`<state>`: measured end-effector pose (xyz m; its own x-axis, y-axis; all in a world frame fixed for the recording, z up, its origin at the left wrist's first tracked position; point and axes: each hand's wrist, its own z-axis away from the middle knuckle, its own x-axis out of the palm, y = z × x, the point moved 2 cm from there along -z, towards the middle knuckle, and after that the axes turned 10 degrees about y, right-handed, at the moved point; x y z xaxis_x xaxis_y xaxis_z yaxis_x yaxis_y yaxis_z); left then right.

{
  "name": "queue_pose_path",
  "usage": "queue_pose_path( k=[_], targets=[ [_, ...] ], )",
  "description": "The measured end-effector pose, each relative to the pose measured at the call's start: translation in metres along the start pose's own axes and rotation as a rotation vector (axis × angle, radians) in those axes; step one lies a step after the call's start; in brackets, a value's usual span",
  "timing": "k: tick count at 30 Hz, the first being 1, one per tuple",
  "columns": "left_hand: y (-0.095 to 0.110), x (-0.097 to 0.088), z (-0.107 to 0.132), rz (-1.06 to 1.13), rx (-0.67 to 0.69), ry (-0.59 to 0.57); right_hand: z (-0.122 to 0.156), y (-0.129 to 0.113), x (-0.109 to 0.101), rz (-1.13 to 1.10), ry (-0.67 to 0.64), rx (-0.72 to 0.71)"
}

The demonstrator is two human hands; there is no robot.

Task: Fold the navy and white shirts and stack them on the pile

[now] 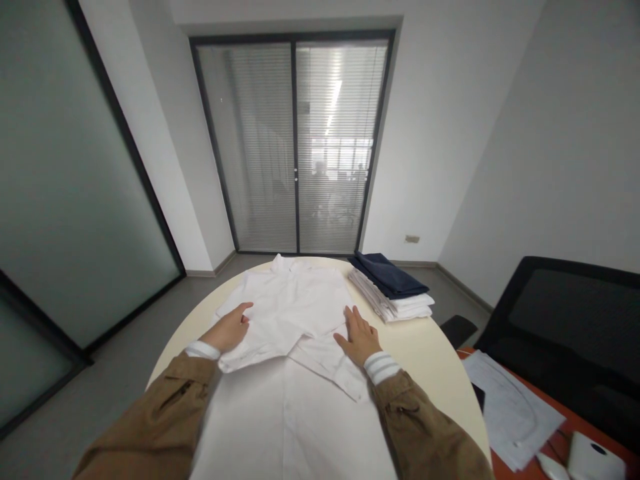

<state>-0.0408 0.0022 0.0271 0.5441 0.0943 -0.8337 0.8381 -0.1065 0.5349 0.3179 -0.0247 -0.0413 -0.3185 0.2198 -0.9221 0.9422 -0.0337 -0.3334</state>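
Observation:
A white shirt [295,300] lies spread over the round cream table, its collar at the far end. My left hand [230,328] rests on the shirt's left side, thumb and forefinger apart; its other fingers are partly hidden. On the right side, my right hand [359,337] lies on the fabric with fingers spread. A white sleeve [330,363] slants toward the near right, just below my right hand. Closer to me, white cloth with a button line [285,420] reaches the bottom of the view between my forearms.
Beyond my right hand, a folded navy garment [390,275] tops a stack of folded white clothes [405,308] on the table [440,387]. An orange desk at right bears papers [510,407] and a white device [595,457], beside a black chair [565,333].

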Motion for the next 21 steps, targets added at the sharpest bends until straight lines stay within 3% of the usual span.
queue_pose_path(
  k=[4, 7, 11, 15, 18, 21],
  targets=[
    [-0.016, -0.013, 0.007, -0.227, -0.013, -0.174, -0.003, 0.006, 0.003, -0.02, 0.023, -0.006],
    [-0.018, -0.017, 0.011, -0.32, -0.027, -0.218, -0.004, 0.008, 0.004, -0.037, 0.042, -0.015],
    [-0.011, -0.017, 0.01, -0.288, -0.025, -0.264, -0.005, 0.008, 0.002, -0.094, 0.077, -0.013],
    [-0.007, -0.019, 0.005, -0.172, 0.013, -0.385, -0.007, 0.01, -0.002, -0.114, 0.124, -0.009],
    [-0.017, -0.027, -0.005, -0.135, 0.054, -0.294, -0.01, 0.013, -0.004, -0.114, 0.144, -0.005],
    [-0.04, -0.036, -0.013, -0.225, 0.032, -0.195, -0.011, 0.014, -0.004, -0.103, 0.123, 0.017]
  ],
)
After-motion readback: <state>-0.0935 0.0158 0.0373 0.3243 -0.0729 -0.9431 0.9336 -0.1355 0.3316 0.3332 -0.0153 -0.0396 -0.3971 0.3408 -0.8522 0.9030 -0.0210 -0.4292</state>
